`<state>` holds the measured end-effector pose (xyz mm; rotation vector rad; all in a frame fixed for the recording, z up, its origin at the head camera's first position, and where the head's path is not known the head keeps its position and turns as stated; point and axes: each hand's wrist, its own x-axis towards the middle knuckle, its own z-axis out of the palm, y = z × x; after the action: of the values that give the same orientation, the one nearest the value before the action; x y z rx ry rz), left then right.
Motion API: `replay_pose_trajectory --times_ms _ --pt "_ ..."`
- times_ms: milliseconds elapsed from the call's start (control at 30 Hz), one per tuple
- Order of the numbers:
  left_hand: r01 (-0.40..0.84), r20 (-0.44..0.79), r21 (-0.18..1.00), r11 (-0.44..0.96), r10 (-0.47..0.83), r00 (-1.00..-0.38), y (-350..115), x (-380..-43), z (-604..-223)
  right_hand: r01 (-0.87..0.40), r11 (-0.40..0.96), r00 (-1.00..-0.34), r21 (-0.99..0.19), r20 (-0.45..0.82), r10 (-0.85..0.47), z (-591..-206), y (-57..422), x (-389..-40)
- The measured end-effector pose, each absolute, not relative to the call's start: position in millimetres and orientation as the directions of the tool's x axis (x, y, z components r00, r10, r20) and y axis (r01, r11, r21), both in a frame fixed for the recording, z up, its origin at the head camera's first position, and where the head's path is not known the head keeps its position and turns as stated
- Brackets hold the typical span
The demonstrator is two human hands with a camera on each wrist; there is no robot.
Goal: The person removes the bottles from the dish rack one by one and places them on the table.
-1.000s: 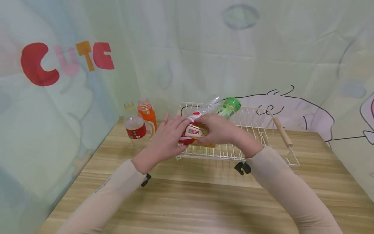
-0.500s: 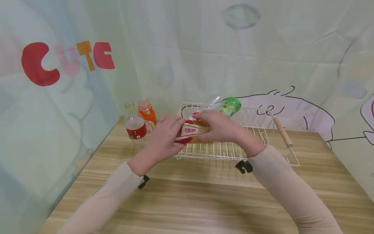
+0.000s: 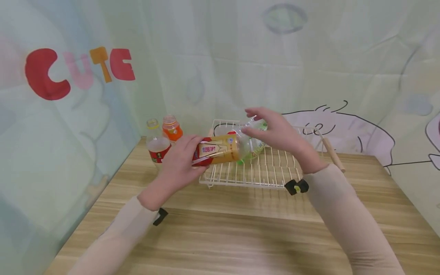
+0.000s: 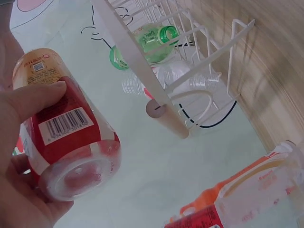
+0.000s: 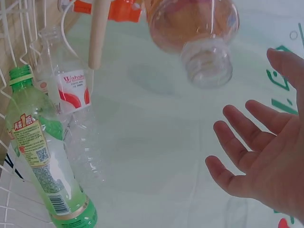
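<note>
My left hand grips an uncapped plastic bottle with a red and gold label around its base end. The bottle lies nearly level above the left part of a white wire rack, its neck pointing right. In the left wrist view, the bottle's clear base and barcode face the camera, with thumb along the label. My right hand is apart from the bottle, fingers spread and holding nothing, just beyond its neck. In the right wrist view, the bare mouth shows beside those fingers.
In the rack lie a green-tinted bottle and a clear bottle with a red and white label. A clear red-labelled bottle and an orange-labelled bottle stand left of it. The rack has wooden handles.
My right hand has let go of the red and gold bottle and moved up and right. The left hand has drawn the bottle slightly left, and its neck now shows.
</note>
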<state>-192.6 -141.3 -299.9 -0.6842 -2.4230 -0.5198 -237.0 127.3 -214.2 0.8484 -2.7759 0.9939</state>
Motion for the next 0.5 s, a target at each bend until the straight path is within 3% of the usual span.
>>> replay_pose_trajectory --times_ms 267,500 --pt "0.535 0.631 0.269 0.801 0.273 -0.726 -155.6 -186.3 -298.6 -0.415 0.632 -0.906 -0.654 0.232 -0.355 -220.0 143.5 -259.6" --pt "0.549 0.716 0.303 0.779 0.194 -0.671 -168.8 -185.7 -302.2 -0.291 0.632 -0.956 -0.718 0.198 -0.216 -230.6 153.4 -275.5"
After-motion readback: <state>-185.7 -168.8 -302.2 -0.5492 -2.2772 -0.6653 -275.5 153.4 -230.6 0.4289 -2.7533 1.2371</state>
